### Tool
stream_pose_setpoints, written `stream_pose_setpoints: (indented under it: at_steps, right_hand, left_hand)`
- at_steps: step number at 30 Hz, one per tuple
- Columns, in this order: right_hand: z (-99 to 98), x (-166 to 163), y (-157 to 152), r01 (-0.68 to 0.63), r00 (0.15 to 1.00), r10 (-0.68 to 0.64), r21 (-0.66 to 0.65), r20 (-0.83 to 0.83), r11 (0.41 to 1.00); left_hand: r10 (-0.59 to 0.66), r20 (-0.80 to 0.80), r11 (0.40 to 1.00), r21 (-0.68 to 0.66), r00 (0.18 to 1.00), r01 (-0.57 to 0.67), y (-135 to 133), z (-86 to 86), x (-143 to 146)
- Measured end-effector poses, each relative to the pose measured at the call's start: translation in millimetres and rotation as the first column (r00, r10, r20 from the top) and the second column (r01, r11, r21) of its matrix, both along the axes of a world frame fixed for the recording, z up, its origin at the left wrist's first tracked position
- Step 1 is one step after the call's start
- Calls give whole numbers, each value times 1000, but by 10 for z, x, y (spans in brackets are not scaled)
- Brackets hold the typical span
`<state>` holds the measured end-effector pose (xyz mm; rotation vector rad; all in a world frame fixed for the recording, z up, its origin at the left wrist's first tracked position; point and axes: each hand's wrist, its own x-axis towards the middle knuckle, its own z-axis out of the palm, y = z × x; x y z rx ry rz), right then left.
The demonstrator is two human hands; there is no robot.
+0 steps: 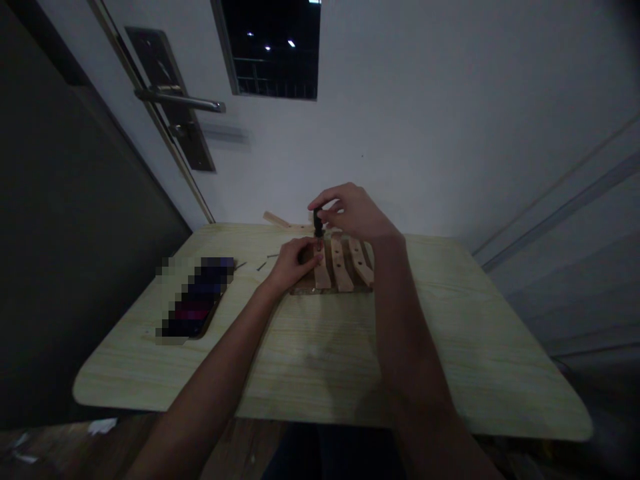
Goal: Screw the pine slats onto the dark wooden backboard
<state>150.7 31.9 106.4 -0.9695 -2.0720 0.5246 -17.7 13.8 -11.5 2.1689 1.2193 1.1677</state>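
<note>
My right hand (356, 212) grips the black handle of a screwdriver (319, 223), which stands upright with its tip down at a pale wooden strip (323, 276). Thumb and forefinger of my left hand (294, 260) close on the same strip from the left, around the screwdriver's tip. Whether a screw sits under the tip is too small to tell. The strip lies on a brown board (304, 291). Two similar bent strips with dark holes, a middle strip (341, 272) and a right strip (361, 261), lie beside it.
Several loose screws (262, 266) lie left of my left hand. A phone (207, 293), partly pixelated, rests farther left on the light wooden table (300, 360). Another wooden piece (277, 219) lies at the back edge. Behind stands a white door (425, 120) with a metal handle (183, 100).
</note>
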Motion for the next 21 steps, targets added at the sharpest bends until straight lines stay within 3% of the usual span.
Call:
stream_pose_setpoints:
  at_steps: [11, 17, 21]
  right_hand:
    - [45, 14, -70, 124, 991, -127, 84, 41, 989]
    - [30, 4, -19, 209, 974, -213, 55, 74, 976]
    - [37, 10, -16, 196, 978, -204, 132, 44, 972]
  left_hand:
    - [-29, 16, 999, 21, 999, 29, 12, -12, -3]
    - [-8, 14, 1000, 3, 1000, 8, 15, -26, -6]
    - [-3, 7, 1000, 12, 1000, 3, 21, -33, -11]
